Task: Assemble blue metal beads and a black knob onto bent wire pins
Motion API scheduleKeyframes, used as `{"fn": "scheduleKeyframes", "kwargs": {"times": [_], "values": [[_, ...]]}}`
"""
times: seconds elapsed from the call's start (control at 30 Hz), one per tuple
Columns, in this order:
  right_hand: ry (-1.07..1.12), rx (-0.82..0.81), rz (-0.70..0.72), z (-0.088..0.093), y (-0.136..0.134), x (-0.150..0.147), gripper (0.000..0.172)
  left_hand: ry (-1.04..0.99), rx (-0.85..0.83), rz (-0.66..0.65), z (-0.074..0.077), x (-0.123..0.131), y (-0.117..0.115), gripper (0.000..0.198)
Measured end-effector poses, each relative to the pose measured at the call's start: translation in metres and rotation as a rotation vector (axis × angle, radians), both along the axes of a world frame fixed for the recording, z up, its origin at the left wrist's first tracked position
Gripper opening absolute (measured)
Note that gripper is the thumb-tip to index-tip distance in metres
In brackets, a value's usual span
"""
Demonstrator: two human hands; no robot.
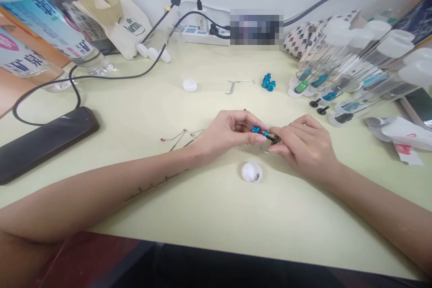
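- Nearest, a round white cap [251, 172] lies on the pale yellow desk [216, 216], just below the hands, with a small metal piece [257, 176] on it.
- The left hand [227, 134] pinches a small blue-and-black component [260, 132] between thumb and fingertips, directly above the cap.
- The right hand [305, 146] presses its fingertips together on the component's dark end; a thin bent metal rod [264, 148] shows beneath them.
- Left of the hands lie thin wires [184, 137] with tiny beads at their tips.
- Farther up sit a white disc [189, 84], a bent metal rod [239, 83] and two blue parts [268, 82].
- To the right, clear capped tubes [354, 60] hold blue and green parts, beside short black pins [319, 105].
- Farthest back, a black phone [43, 141], water bottles [43, 20], a canvas tote bag [114, 22] and a power strip [202, 31] line the desk.
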State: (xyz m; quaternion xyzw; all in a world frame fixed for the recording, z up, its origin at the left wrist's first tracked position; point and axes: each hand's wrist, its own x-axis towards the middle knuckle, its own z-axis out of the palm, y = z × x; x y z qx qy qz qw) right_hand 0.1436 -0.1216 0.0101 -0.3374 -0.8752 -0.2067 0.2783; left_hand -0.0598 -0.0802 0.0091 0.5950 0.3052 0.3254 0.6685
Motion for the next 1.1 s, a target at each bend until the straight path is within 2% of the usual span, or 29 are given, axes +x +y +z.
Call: {"fn": "scheduleKeyframes", "kwargs": {"times": [0.13, 0.23, 0.33, 0.57, 0.77, 0.93, 1.1], "values": [[0.035, 0.0, -0.017, -0.0018, -0.0006, -0.0004, 0.033, -0.077, -0.03, 0.011, -0.0013, 0.0002, 0.0005, 0.027], [0.058, 0.044, 0.004, -0.0033, -0.0004, -0.001, 0.019, -0.056, -0.032, 0.005, -0.0008, 0.0, 0.0009, 0.027], [0.037, 0.047, 0.016, -0.0025, -0.0001, -0.001, 0.015, -0.018, -0.017, 0.009, 0.0001, -0.0001, 0.0006, 0.028], [0.003, -0.031, -0.003, 0.0008, 0.0001, 0.0003, 0.036, 0.018, 0.016, -0.001, 0.0008, 0.0007, -0.0006, 0.029], [0.041, -0.007, 0.014, 0.0009, -0.0011, -0.0011, 0.027, -0.063, -0.014, 0.021, -0.0015, 0.0001, 0.0006, 0.027], [0.012, 0.008, 0.035, 0.0017, -0.0012, -0.0026, 0.016, -0.006, -0.01, 0.012, -0.0012, 0.0, 0.0004, 0.029], [-0.003, -0.01, 0.026, 0.0006, 0.0004, -0.0013, 0.027, 0.031, 0.013, -0.016, 0.0001, -0.0006, -0.0003, 0.029]]}}
